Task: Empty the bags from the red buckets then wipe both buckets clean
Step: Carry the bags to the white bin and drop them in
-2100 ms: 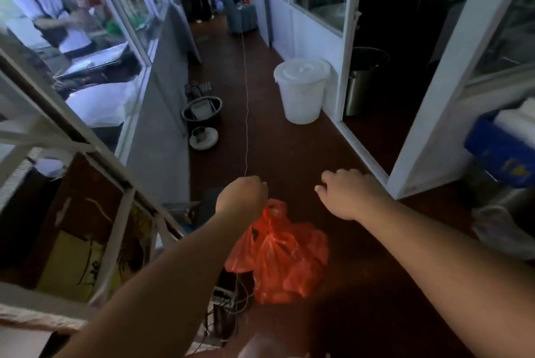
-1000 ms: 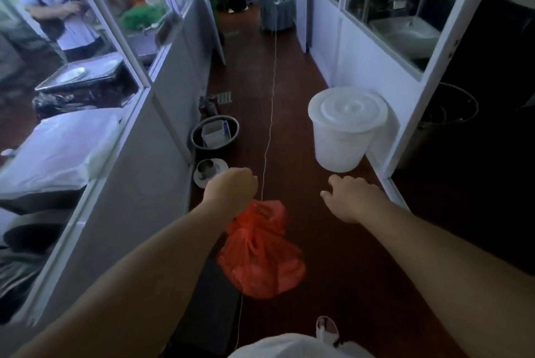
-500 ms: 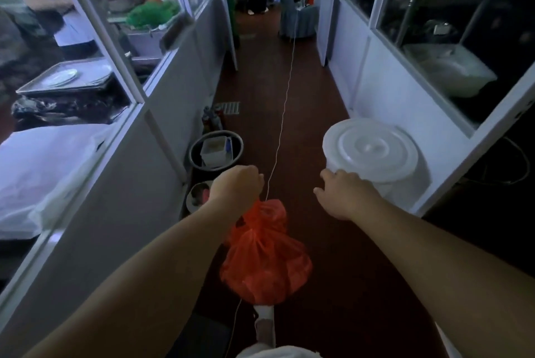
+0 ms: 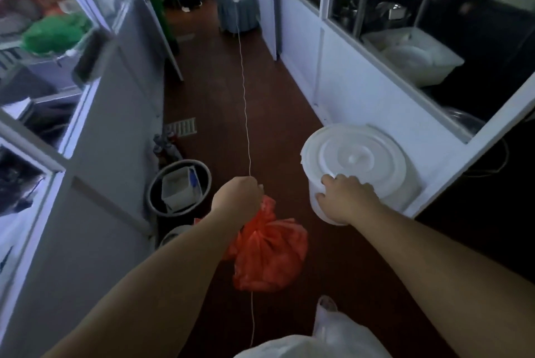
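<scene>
My left hand [image 4: 237, 198] grips the gathered neck of a full orange-red plastic bag [image 4: 269, 256], which hangs below my fist over the dark red floor. My right hand [image 4: 347, 198] is on the near rim of a white lidded bucket [image 4: 362, 155]. Its fingers lie curled over the lid's edge and the thumb is on the side. The bucket stands against the white partition on the right. No red bucket is in view.
A dark round basin [image 4: 179, 187] holding a white box sits on the floor at the left wall, with bottles behind it. A thin white string [image 4: 246, 114] runs down the corridor. Glazed partitions [image 4: 341, 77] line both sides. A person stands at the far end.
I have walked forward along the corridor with the bag in my left hand. My right hand, which was hanging free, has reached out and now holds the white bucket's lid rim.
</scene>
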Motion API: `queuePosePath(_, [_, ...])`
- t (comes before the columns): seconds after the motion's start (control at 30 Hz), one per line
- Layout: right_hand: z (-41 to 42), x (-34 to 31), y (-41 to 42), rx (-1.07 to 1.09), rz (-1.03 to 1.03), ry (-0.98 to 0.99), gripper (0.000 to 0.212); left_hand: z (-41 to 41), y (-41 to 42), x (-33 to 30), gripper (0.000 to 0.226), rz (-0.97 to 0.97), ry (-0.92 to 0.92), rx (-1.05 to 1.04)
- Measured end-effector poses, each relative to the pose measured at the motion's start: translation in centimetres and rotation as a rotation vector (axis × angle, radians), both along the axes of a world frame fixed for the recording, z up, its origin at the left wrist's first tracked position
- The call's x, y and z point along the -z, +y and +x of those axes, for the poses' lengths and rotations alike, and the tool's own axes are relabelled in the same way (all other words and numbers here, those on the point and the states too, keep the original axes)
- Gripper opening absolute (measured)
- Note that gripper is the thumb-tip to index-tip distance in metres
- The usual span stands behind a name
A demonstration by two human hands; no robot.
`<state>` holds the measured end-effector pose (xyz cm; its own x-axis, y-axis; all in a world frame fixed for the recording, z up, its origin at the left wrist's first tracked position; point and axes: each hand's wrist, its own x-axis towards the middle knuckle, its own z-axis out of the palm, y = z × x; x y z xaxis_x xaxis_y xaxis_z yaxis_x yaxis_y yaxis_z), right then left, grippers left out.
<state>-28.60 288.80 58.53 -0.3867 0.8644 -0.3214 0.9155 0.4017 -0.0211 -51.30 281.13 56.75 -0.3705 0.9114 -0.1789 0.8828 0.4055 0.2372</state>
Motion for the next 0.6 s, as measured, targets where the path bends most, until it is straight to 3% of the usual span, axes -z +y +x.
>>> queuePosePath(0.6, [-10.0,2.1,33.4,0.013,-0.044,0.024,0.051,-11.7,29.9,-0.1,0.041,0.046,0.013,-0.11])
